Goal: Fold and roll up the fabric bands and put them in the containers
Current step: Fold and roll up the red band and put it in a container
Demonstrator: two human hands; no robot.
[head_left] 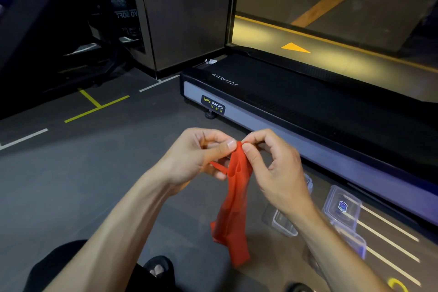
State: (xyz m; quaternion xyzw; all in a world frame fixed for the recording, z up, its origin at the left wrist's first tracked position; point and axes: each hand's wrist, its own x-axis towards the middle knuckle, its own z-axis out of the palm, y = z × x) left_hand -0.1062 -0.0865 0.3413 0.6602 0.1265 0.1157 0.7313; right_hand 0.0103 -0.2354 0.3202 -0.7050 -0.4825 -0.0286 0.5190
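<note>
A red fabric band (233, 216) hangs in front of me, its lower end bunched just above the floor. My left hand (196, 156) pinches its top edge between thumb and fingers. My right hand (272, 166) pinches the same top edge from the right, close beside the left thumb. A loose strip of the band loops out to the left under my left hand. Clear plastic containers (342, 206) stand on the floor at the right, one (283, 221) partly hidden behind my right wrist.
A black and grey treadmill base (272, 106) runs across the floor just beyond my hands. Grey floor with white and yellow lines lies to the left. My sandalled foot (157, 268) shows at the bottom. A small yellow object (398, 283) lies at the bottom right.
</note>
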